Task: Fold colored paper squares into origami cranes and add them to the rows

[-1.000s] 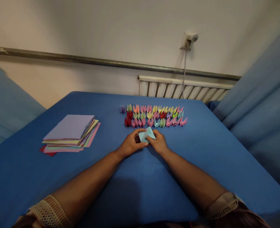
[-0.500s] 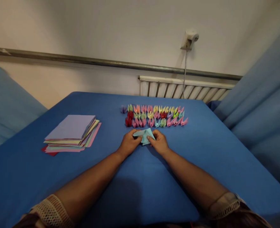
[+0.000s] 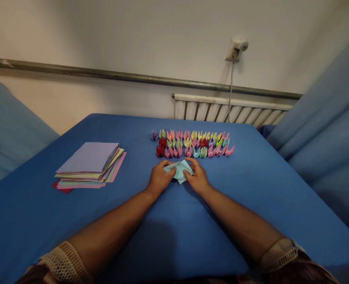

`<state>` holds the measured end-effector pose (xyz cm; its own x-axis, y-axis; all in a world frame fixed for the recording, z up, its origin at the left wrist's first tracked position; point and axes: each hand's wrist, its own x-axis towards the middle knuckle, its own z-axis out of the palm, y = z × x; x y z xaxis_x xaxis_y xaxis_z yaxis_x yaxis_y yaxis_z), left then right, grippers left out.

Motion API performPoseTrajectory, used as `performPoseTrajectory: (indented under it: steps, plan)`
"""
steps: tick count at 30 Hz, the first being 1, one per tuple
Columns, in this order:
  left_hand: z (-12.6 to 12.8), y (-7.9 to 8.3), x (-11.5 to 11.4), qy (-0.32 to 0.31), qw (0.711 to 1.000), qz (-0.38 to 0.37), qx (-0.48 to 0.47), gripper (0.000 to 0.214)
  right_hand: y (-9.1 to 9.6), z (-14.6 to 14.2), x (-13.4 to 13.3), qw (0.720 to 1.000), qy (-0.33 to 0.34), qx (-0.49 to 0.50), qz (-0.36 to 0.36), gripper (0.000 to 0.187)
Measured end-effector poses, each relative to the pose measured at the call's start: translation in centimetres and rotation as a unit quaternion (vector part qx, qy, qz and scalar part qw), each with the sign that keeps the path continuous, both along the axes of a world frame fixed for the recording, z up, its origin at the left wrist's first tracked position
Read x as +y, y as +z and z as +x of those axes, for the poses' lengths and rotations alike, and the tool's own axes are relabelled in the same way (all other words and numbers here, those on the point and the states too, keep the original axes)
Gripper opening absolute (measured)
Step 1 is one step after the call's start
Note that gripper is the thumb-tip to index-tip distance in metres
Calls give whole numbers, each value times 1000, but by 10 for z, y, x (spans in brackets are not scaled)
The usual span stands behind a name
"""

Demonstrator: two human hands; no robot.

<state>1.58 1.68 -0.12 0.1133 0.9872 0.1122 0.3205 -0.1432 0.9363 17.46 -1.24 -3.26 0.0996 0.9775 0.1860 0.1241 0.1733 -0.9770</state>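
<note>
A partly folded sheet of light turquoise origami paper is held between my two hands, just above the blue-covered table. My left hand pinches its left part, thumb on top. My right hand grips the right part the same way, with the thumb pressing near the middle. The fingertips beneath the paper are hidden. Right behind my hands stand rows of small folded paper cranes in pink, red, yellow, green, purple and blue.
On the left lies a stack of coloured paper squares, a lilac one on top. The blue cloth covers the table. Behind it are a metal rail, a white radiator and a wall socket with a cord. Blue curtains hang at both sides.
The turquoise paper has been spread wider and its lower point now reaches closer to me. My hands have shifted only slightly, and both still hold it.
</note>
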Motion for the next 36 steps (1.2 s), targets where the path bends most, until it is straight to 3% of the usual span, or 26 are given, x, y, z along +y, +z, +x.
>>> performPoseTrajectory:
  steps: [3, 7, 12, 17, 24, 31, 36]
  plan:
    - [-1, -1, 1, -5, 1000, -10, -20, 15, 3, 1, -2, 1000, 16, -3, 9, 59]
    - [-1, 0, 2, -7, 998, -24, -51, 23, 3, 0, -4, 999, 24, -30, 22, 46]
    - [-1, 1, 2, 3, 996, -29, -86, 22, 3, 0, -2, 999, 12, -11, -35, 35]
    - [-3, 0, 5, -42, 988, -44, -142, 13, 4, 4, 2, 999, -2, 20, -44, 31]
    - [-7, 1, 3, -115, 951, -141, -251, 15, 9, 11, 3, 995, 6, 82, -52, 23]
    - [-3, 6, 2, -67, 956, -154, -240, 27, 12, 14, 0, 996, 42, 75, -32, 19]
    - [-3, 7, 3, -98, 952, -168, -235, 38, 14, 14, -1, 998, 47, 48, -12, 19]
